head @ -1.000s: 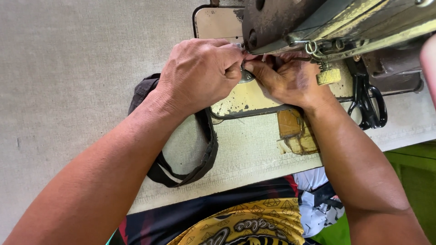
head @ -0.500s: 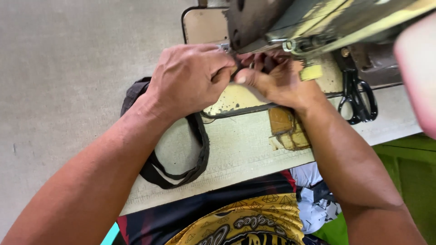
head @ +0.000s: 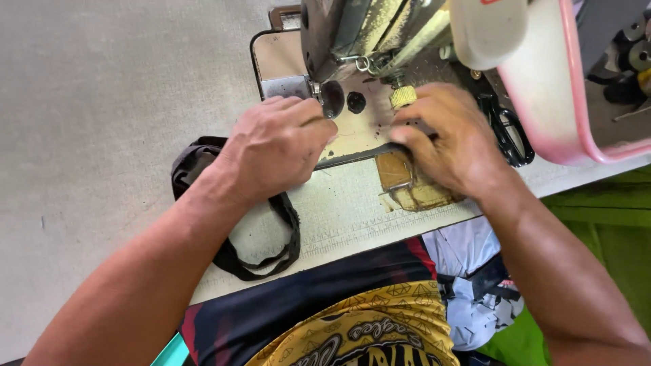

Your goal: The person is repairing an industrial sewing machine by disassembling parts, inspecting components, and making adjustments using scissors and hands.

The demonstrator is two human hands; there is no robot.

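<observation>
Two hands at a sewing machine (head: 380, 34), left hand (head: 274, 146) curled narrow over a black strap (head: 264, 261), right hand (head: 451, 139) pressing its fingers flat on the machine bed (head: 352, 132), black scissors (head: 505, 125) to the right.

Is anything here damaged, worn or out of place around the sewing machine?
Yes. The tan patch on the table, below the right hand, looks worn, with frayed, peeling edges. The machine bed is chipped and stained. The black strap lies loosely looped, nothing spilled.

Black strap (head: 258, 261), looped, limp on grey table, under left wrist
</observation>
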